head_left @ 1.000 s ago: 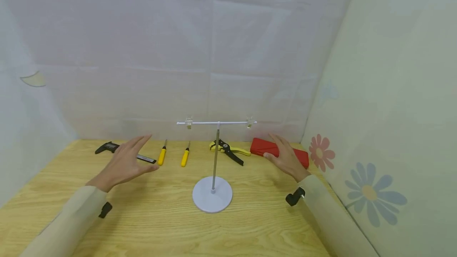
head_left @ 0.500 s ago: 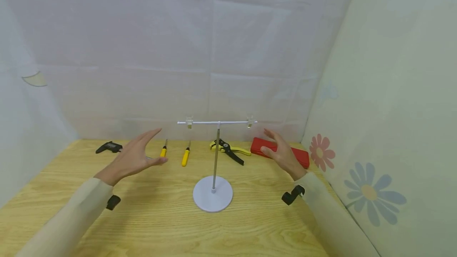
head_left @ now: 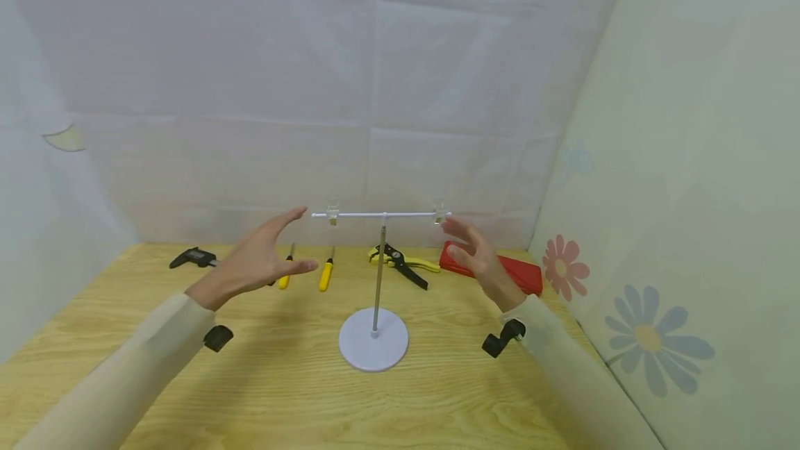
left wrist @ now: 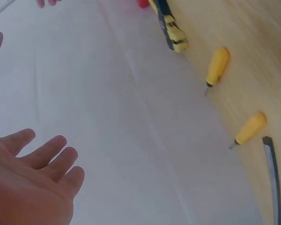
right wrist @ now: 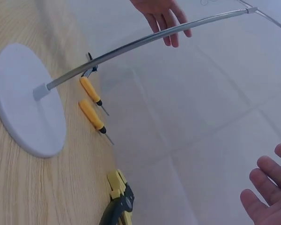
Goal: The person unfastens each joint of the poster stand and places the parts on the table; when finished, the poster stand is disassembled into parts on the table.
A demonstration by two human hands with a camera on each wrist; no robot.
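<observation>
Left hand and right hand raised either side of white T-shaped metal stand on wooden worktop — fingers wide, holding nothing, approx. level w/ crossbar ends.

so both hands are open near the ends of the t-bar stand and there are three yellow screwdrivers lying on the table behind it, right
Not quite: there are two yellow screwdrivers, not three, as the head view shows; the right wrist view also shows just two. The rest holds: the left hand and the right hand are open near the ends of the T-bar stand, and the screwdrivers lie on the table behind it.
</observation>
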